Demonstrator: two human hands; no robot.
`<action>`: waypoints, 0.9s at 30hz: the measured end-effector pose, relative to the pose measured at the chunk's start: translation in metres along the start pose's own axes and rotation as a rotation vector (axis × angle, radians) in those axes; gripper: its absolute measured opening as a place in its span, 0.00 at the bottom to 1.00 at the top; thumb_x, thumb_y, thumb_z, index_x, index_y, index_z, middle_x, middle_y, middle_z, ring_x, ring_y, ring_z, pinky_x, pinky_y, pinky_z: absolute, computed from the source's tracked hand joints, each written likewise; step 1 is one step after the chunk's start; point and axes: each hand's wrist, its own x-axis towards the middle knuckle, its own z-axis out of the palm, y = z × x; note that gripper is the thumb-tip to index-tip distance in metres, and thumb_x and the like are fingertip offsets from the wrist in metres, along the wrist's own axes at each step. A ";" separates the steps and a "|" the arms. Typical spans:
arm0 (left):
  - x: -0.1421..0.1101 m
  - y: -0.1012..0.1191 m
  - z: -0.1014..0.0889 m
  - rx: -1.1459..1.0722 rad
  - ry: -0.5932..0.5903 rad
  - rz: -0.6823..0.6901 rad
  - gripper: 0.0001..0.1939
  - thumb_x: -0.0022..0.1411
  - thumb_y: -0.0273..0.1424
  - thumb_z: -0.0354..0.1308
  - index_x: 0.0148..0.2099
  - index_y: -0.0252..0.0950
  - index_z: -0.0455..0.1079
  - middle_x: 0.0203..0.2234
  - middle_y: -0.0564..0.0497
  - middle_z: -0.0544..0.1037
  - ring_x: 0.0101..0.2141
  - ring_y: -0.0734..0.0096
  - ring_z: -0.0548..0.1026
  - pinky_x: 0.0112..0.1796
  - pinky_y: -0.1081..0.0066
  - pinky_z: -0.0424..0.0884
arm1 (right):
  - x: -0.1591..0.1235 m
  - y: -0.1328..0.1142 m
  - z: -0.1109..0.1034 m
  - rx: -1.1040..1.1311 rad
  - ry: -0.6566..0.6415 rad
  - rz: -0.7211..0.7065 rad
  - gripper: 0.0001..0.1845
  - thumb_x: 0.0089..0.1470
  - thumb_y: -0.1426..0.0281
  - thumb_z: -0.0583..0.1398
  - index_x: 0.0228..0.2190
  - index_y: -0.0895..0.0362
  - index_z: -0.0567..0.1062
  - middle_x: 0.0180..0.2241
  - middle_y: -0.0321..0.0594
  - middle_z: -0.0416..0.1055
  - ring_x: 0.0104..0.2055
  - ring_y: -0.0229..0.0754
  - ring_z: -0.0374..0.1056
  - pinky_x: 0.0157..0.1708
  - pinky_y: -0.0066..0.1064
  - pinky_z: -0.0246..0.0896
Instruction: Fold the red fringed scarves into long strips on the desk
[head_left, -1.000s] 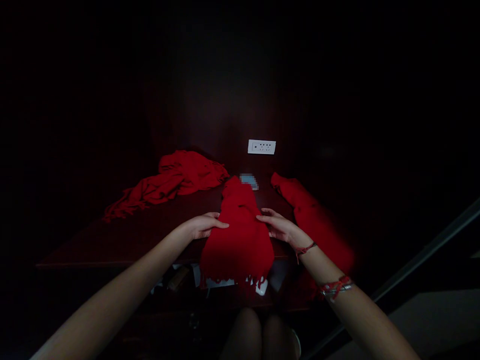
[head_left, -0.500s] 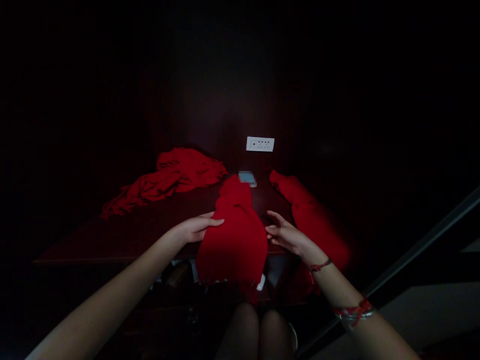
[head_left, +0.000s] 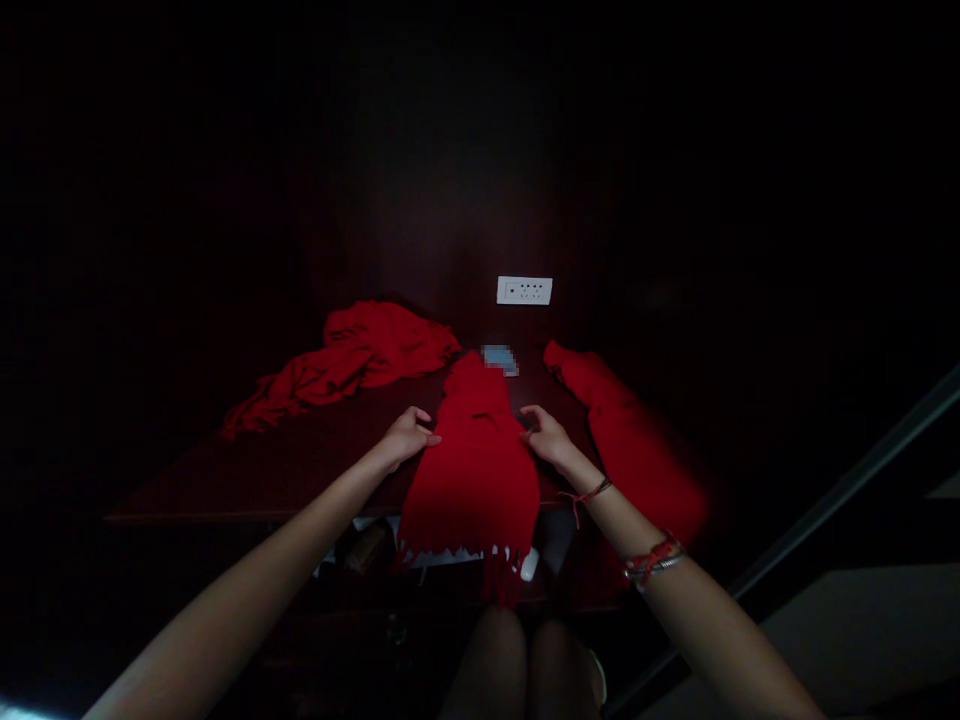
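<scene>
A red fringed scarf (head_left: pixel 476 470), narrowed toward the back, lies over the dark table in the middle, its fringed end hanging past the front edge. At its left border is my left hand (head_left: pixel 409 438), fingers parted and thumb tip by the cloth. My right hand (head_left: pixel 549 438) is at the right border, its thumb and forefinger apart close to the fabric. Neither hand has cloth visibly pinched in it. To the right lies a second long red scarf (head_left: pixel 630 430), and a crumpled red scarf (head_left: pixel 375 345) with fringe rests at the back left.
A pixelated bluish flat object (head_left: pixel 499 358) lies behind the middle scarf. On the dark wall is a white socket panel (head_left: pixel 525 290). Below the dark table (head_left: pixel 247 495) is a shelf with a white object (head_left: pixel 529 565) and other dim items. My knees are under the front edge.
My left hand has come off the middle scarf, its thumb no longer over the cloth. My right hand has moved left to the scarf's border. The fringed end now hangs flatter.
</scene>
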 end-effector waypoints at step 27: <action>0.049 0.039 -0.019 0.119 -0.167 0.228 0.26 0.38 0.35 0.60 0.42 0.33 0.61 0.22 0.56 0.68 0.22 0.77 0.65 0.23 0.79 0.57 | 0.044 -0.046 -0.003 -0.391 0.058 -0.436 0.22 0.44 0.72 0.55 0.45 0.58 0.62 0.40 0.44 0.59 0.42 0.39 0.57 0.44 0.31 0.50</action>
